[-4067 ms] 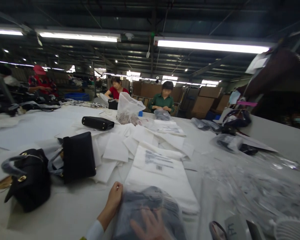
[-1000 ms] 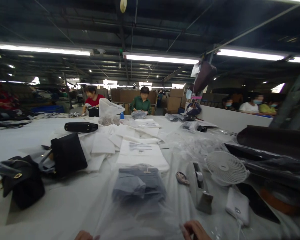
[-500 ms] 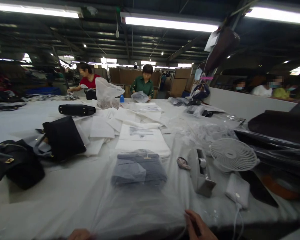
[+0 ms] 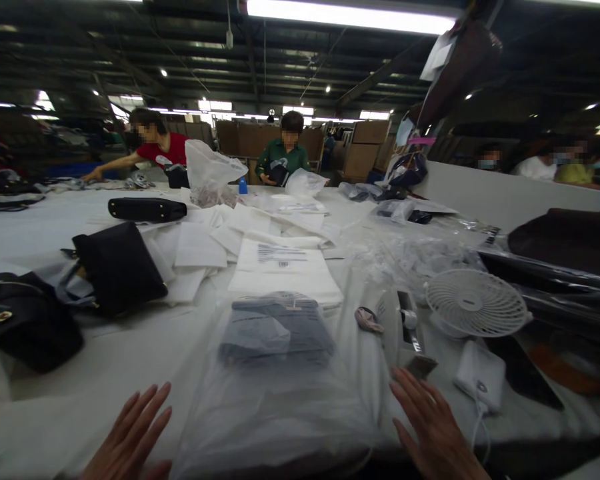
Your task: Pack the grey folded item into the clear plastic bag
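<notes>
A clear plastic bag lies flat before me, with a folded dark grey-blue item inside its far end. Left of the bag, my left hand is open, palm down, fingers stretched forward. My right hand is open on the other side, its fingers spread near the tape dispenser. Neither hand holds anything. Just beyond the bag is a stack of white printed bags with a barcode.
Black handbags lie at the left. To the right are a white fan, a white power bank with a cable, and a dark flat object. Crumpled clear plastic lies behind. Two people work across the table.
Both hands have let go of the bag's near edge and moved forward and up, opening beside it. The person in green now handles a dark item.
</notes>
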Available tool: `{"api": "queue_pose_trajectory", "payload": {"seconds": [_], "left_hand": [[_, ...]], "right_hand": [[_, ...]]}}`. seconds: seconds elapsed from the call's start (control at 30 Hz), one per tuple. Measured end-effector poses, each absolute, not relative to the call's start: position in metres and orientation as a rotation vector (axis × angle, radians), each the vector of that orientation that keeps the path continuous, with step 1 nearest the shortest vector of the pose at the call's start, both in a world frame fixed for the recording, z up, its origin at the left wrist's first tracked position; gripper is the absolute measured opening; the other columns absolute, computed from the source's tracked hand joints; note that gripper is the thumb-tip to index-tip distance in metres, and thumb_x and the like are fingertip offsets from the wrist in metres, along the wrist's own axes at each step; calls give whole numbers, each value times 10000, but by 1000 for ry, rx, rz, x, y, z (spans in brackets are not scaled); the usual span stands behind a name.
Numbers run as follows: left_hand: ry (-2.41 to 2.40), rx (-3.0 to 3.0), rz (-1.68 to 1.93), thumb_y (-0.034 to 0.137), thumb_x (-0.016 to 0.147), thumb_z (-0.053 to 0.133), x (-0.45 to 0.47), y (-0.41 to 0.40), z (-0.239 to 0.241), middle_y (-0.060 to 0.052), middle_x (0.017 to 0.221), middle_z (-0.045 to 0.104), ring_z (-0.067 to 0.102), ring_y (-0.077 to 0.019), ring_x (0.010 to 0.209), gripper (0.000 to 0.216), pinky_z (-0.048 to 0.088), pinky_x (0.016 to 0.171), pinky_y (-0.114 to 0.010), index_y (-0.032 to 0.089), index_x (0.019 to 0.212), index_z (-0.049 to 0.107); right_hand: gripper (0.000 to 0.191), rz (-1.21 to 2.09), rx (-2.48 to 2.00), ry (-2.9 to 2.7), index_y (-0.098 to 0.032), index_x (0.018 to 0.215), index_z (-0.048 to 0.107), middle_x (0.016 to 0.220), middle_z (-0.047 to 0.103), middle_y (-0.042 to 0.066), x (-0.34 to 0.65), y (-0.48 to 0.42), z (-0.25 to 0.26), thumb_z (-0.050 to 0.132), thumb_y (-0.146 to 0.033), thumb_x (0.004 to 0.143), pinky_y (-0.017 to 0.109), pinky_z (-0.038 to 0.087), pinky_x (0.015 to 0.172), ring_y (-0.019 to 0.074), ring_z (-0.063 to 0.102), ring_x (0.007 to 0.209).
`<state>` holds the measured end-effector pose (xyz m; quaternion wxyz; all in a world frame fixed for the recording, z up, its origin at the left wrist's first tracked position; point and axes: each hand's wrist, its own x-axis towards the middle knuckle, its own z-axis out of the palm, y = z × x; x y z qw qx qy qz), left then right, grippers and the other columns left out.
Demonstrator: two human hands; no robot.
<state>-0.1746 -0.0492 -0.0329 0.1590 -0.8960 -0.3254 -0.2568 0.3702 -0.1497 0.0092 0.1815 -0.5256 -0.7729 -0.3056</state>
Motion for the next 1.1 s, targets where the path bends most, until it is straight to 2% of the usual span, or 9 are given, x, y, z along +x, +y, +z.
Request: {"api": "queue_pose_trajectory", "payload": {"seconds": [0.1,0.23,0.3,0.43,0.5,0.7,0.87,1.0,1.1], "left_hand": [[-670,-2677,-558,-68,737,471,-143,-8,-5,-140,1403,535,373,-341,1385,670,358,1086,-626,238,1334,466],[-307,-3103,-532,8,880,422,-107,10,10,-20,999,735,610,-172,1158,371,353,1148,-429,244,1085,621],[-522,-3254,-826,132,951,392,-108,3,-2,-23,889,737,682,-168,1000,275,432,1089,-359,229,1050,629],[-1343,-3173,-1379,322,982,416,-123,-18,-33,-32,912,736,711,-210,842,270,586,731,-243,230,973,670],[-1512,-3154,-1418,327,972,446,-123,-26,-36,-23,844,717,702,-203,786,266,576,658,-231,221,894,677],[-1136,-2920,-1637,213,926,522,-100,-31,-13,46,750,681,639,-121,646,147,477,1000,-336,250,907,663],[-2003,-2627,-1875,381,928,552,-93,-32,3,31,683,621,603,-143,637,190,502,597,-204,235,863,656],[-1996,-2799,-1878,415,881,623,-100,-26,12,14,708,600,576,-151,671,205,482,614,-214,217,837,654],[-2021,-2582,-2153,436,874,630,-96,-16,14,4,790,635,564,-147,690,220,474,606,-213,218,855,610]], "right_hand": [[591,-755,-1323,-2510,-283,1402,439,1397,575,85,355,-103,39,443,-49,859,475,482,1033,243,552,1274],[374,139,-992,-2682,-299,1096,673,1052,753,2,314,-78,47,419,-104,904,339,487,1031,152,669,1062],[286,492,-1102,-2388,-247,943,714,862,765,27,304,-82,39,430,-223,928,296,548,894,162,711,857],[332,827,-1467,-1666,-200,759,699,680,712,32,303,-94,23,520,-447,889,260,544,603,184,671,647],[339,874,-1486,-1555,-201,714,688,618,677,15,302,-97,24,553,-472,865,254,535,578,175,651,597],[254,594,-1433,-1496,-241,781,766,697,759,43,289,-98,32,661,-473,781,241,573,588,192,702,612],[340,598,-1560,-1152,-206,788,778,689,758,51,285,-87,39,717,-529,700,233,568,530,206,692,600],[211,580,-1465,-1307,-249,761,776,779,763,42,285,-81,52,740,-449,700,231,570,667,202,703,740],[314,682,-1514,-1142,-225,772,776,781,766,63,286,-71,50,755,-512,648,271,567,664,220,696,733]]}}
